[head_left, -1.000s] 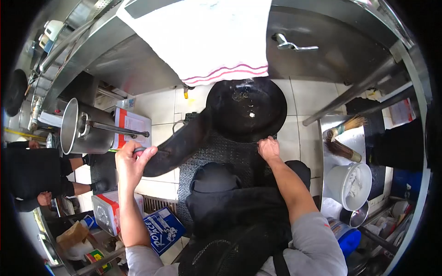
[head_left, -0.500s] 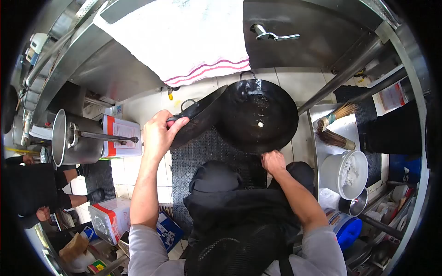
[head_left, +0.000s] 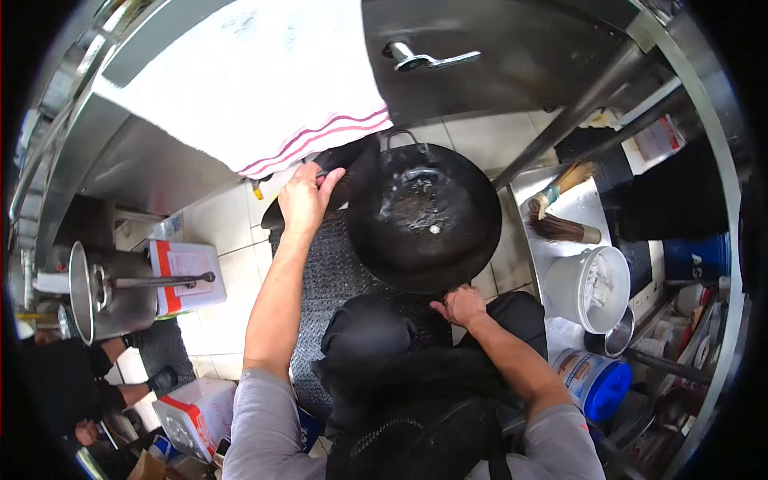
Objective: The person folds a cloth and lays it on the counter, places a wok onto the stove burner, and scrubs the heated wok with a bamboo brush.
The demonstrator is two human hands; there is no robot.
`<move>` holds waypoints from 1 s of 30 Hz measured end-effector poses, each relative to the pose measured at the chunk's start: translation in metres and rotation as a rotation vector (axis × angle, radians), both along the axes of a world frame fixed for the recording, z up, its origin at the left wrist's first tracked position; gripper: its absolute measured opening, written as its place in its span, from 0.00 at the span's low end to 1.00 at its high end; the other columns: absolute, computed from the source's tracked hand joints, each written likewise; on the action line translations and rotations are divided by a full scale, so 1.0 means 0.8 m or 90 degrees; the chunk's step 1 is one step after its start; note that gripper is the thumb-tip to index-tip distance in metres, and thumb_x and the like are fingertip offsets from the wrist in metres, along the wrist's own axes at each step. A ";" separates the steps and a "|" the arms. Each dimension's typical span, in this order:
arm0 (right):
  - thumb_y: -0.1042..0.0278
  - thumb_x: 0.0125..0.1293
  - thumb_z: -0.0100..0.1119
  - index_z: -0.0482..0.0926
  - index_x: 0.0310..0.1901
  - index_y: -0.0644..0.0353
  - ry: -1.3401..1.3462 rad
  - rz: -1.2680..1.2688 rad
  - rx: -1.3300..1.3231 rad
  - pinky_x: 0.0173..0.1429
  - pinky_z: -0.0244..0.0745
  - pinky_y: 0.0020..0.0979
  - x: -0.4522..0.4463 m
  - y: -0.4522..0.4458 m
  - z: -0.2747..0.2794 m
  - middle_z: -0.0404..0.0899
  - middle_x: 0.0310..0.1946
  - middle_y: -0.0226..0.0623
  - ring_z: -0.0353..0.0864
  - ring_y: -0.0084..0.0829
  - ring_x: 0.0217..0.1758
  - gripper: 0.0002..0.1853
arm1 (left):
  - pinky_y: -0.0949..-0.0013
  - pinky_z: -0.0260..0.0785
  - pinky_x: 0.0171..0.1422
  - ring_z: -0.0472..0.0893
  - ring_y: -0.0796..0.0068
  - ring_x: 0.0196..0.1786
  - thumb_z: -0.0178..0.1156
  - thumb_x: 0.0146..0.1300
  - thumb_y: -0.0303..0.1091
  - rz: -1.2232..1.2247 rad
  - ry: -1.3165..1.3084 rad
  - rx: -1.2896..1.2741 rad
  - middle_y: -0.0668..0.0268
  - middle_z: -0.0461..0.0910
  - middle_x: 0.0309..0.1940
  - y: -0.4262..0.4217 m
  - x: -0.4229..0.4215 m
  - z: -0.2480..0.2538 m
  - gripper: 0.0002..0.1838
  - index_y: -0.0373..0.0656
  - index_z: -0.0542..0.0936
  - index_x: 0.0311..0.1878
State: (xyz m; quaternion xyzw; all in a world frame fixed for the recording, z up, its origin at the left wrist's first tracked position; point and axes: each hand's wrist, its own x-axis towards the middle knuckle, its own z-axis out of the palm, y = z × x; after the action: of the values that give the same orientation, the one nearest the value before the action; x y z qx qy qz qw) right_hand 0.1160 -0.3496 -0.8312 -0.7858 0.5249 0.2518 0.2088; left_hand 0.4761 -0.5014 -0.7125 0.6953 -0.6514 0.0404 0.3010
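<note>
In the head view my right hand (head_left: 462,306) is closed at the near rim of a large black wok (head_left: 428,232). Water and a small white bit lie in its bowl, and its far loop handle points toward the steel counter. My left hand (head_left: 304,196) is wrapped round the handle of a second dark wok (head_left: 350,186), which is tilted and overlaps the left side of the first. The second wok's far part lies behind the white towel's (head_left: 264,88) striped edge and the first wok.
A steel pot (head_left: 120,292) and a red-and-white tin (head_left: 188,276) stand at the left. At the right, brushes (head_left: 560,228) and a white bucket (head_left: 588,288) sit on a steel shelf. A person's legs show at the lower left. A metal lever (head_left: 428,60) juts from the counter.
My left hand has moved up and right with the second wok, now farther behind the first one. The first wok sits lower beneath the counter's edge, and the view has shifted.
</note>
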 end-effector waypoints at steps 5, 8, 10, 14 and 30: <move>0.32 0.82 0.41 0.95 0.46 0.52 -0.022 -0.057 0.067 0.71 0.76 0.49 0.004 0.001 0.007 0.92 0.48 0.44 0.87 0.46 0.63 0.36 | 0.52 0.78 0.32 0.86 0.52 0.29 0.75 0.65 0.57 -0.026 -0.041 -0.038 0.61 0.85 0.28 -0.039 -0.015 -0.069 0.23 0.46 0.81 0.32; 0.34 0.82 0.42 0.94 0.49 0.52 -0.031 -0.084 0.087 0.74 0.73 0.51 0.004 0.008 0.003 0.92 0.50 0.42 0.86 0.47 0.64 0.34 | 0.52 0.78 0.32 0.86 0.52 0.30 0.75 0.65 0.55 -0.052 -0.064 -0.050 0.61 0.83 0.29 -0.056 -0.023 -0.094 0.23 0.45 0.80 0.31; 0.34 0.82 0.43 0.94 0.50 0.51 -0.004 -0.115 0.110 0.74 0.71 0.53 0.002 0.022 -0.018 0.92 0.52 0.41 0.85 0.46 0.65 0.33 | 0.51 0.77 0.33 0.85 0.50 0.31 0.74 0.66 0.55 -0.114 -0.044 -0.083 0.60 0.83 0.29 -0.081 -0.032 -0.127 0.23 0.45 0.80 0.32; 0.37 0.82 0.46 0.94 0.46 0.50 0.015 -0.095 0.130 0.70 0.70 0.51 0.006 0.045 -0.025 0.93 0.49 0.36 0.84 0.43 0.65 0.30 | 0.46 0.75 0.36 0.84 0.44 0.33 0.69 0.73 0.51 -0.154 -0.036 -0.044 0.53 0.83 0.31 -0.104 -0.040 -0.168 0.22 0.41 0.80 0.35; 0.38 0.70 0.64 0.93 0.52 0.54 -0.046 -0.358 -0.101 0.79 0.56 0.76 -0.001 0.086 -0.032 0.62 0.79 0.48 0.50 0.59 0.85 0.27 | 0.41 0.72 0.58 0.80 0.37 0.57 0.49 0.86 0.50 -0.322 -0.022 0.150 0.47 0.81 0.51 -0.209 -0.030 -0.313 0.22 0.37 0.77 0.55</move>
State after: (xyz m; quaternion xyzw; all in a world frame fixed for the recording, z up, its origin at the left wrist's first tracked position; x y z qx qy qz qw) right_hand 0.1150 -0.2810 -0.8566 -0.6319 0.7323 0.1142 0.2265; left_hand 0.4520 -0.6686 -0.9633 0.5403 -0.8094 -0.1003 0.2073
